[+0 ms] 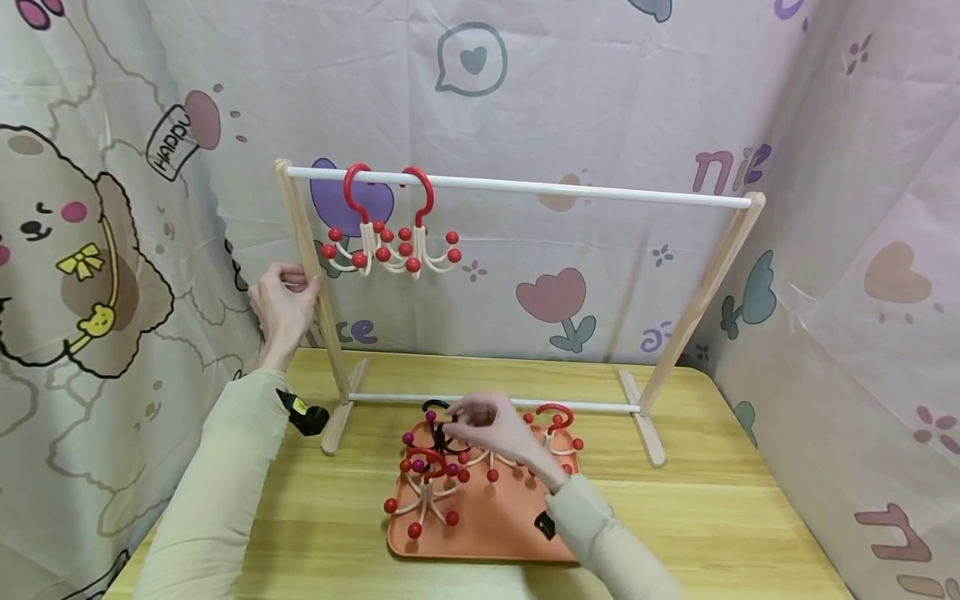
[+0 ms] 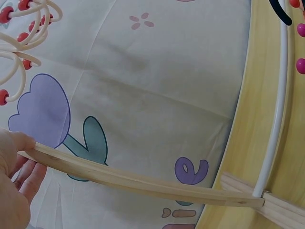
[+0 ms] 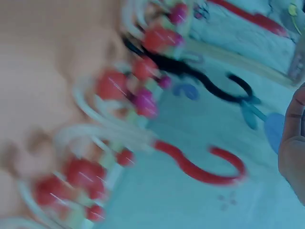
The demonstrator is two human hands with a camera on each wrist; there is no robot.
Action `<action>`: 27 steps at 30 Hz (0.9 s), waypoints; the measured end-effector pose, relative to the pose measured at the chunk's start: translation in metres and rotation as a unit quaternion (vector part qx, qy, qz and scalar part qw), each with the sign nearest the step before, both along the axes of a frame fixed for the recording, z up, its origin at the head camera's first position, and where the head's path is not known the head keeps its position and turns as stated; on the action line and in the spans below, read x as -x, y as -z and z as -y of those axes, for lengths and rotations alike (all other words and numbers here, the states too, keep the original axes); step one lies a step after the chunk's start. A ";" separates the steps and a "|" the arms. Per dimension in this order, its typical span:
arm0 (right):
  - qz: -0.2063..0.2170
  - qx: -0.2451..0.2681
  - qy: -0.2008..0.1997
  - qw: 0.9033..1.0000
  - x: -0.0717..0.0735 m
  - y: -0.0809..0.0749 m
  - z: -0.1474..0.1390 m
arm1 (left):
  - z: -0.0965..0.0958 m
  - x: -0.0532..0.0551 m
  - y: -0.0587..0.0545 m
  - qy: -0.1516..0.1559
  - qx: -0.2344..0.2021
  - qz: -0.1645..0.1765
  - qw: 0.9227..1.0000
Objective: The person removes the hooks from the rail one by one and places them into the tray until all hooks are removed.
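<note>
My left hand [image 1: 285,304] pinches the left wooden post [image 2: 143,183] of a small hanging rack, thumb on one side and fingers on the other. Two claw hangers [image 1: 367,242] with red hooks, cream arms and red balls hang side by side from the white top rail [image 1: 562,191], near its left end. Over the orange tray [image 1: 495,533] is my right hand [image 1: 491,429], fingers loosely bent, with nothing seen in them. Just left of it lies a black claw hanger [image 1: 441,437] with purple balls. Several red-hooked hangers [image 1: 426,500] share the tray; the hand partly covers them.
The rack's right post [image 1: 701,308] stands on a wooden foot [image 1: 643,425]. A white lower rail [image 1: 405,397] runs behind the tray. The wooden table [image 1: 712,517] meets printed cloth [image 1: 480,125] at the back and sides. Motion blurs the right wrist view.
</note>
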State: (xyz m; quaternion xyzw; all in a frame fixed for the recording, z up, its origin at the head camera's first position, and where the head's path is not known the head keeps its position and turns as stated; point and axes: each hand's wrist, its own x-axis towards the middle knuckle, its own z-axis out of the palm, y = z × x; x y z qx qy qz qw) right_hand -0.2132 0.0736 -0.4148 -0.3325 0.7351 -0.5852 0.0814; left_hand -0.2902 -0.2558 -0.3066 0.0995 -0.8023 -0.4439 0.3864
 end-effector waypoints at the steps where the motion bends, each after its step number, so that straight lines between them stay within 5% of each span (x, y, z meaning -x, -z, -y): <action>1: -0.009 -0.002 0.007 1.000 0.003 -0.009 -0.001 | 0.000 0.000 0.000 0.000 0.000 -0.001 1.000; 9: -0.109 0.049 0.100 0.988 0.037 -0.095 0.003 | 0.001 0.001 -0.001 -0.002 0.004 -0.005 1.000; 17: -0.123 0.091 0.166 0.974 0.071 -0.188 0.025 | 0.001 0.000 0.000 0.000 0.009 -0.016 1.000; 21: -0.106 0.067 0.187 0.974 0.082 -0.210 0.039 | 0.001 0.000 0.000 -0.002 0.011 -0.017 1.000; 27: -0.106 0.037 0.200 0.973 0.094 -0.219 0.058 | 0.001 0.000 0.001 -0.004 0.015 -0.013 1.000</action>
